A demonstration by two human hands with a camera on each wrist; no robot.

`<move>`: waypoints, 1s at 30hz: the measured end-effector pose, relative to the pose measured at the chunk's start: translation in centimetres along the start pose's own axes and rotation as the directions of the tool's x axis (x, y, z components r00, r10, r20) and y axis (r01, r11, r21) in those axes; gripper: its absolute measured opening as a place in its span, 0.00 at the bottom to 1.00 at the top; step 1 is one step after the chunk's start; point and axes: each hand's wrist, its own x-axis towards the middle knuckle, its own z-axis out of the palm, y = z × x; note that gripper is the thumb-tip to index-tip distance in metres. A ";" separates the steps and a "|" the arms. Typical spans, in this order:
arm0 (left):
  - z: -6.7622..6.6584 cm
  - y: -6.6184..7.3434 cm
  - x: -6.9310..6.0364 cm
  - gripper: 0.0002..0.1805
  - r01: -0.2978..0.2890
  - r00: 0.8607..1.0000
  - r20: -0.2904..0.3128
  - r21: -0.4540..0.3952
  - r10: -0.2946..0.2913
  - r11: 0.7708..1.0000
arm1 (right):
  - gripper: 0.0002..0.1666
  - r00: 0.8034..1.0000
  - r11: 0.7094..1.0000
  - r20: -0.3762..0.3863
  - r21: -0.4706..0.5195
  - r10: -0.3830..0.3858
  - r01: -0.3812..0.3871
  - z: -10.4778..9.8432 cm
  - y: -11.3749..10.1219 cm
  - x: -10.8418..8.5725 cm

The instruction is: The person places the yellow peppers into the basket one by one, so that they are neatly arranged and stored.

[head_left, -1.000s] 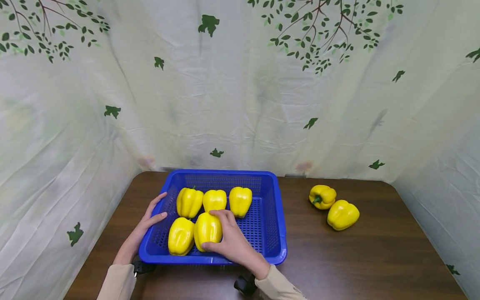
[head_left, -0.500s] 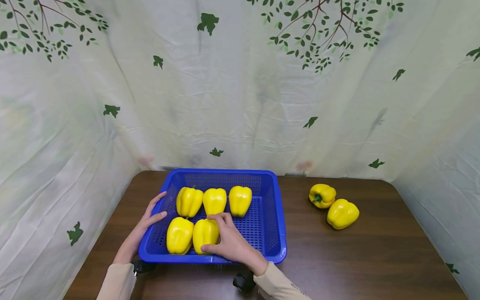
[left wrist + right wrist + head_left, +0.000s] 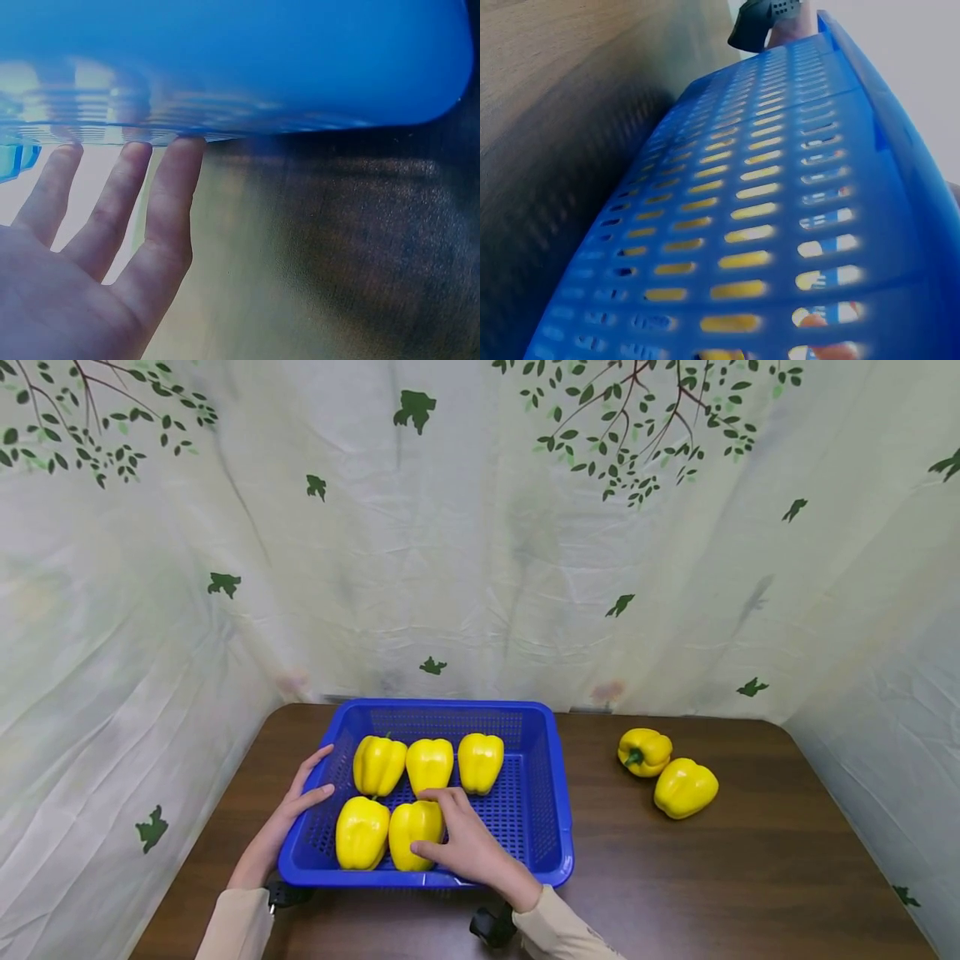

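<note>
A blue mesh basket sits on the table with several yellow bell peppers inside. My left hand holds its left rim, thumb and index finger lying over the edge. In the left wrist view, the other fingers touch the basket's outside. My right hand arches loosely over a front-row pepper, thumb on its upper face and fingers at its far end. Left of that pepper lies another pepper. The back row holds three peppers: left, middle and right.
Two more yellow bell peppers, one with a green stem and one lying in front of it, rest on the brown table right of the basket. A pale leaf-print cloth surrounds the table's back and sides.
The right hand has lowered the front pepper onto the basket floor beside its neighbour. Its thumb has since slid right and up on the pepper. The left hand stays in place.
</note>
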 end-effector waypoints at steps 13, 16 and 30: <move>0.2 0.1 0.0 0.31 0.024 1.000 -0.012 -0.008 -0.025 1.000 | 0.34 1.000 0.998 -0.016 0.068 -0.004 0.005 -2.3 0.4 -1.2; 0.2 0.0 0.0 0.31 0.018 1.000 -0.019 -0.004 -0.018 1.000 | 0.34 1.000 0.994 -0.023 0.112 0.008 -0.006 -3.2 0.5 -1.6; 0.0 -0.1 0.2 0.31 -0.053 0.999 -0.013 -0.008 0.053 0.999 | 0.34 0.995 0.977 -0.102 0.210 -0.013 0.034 -7.2 1.6 -3.6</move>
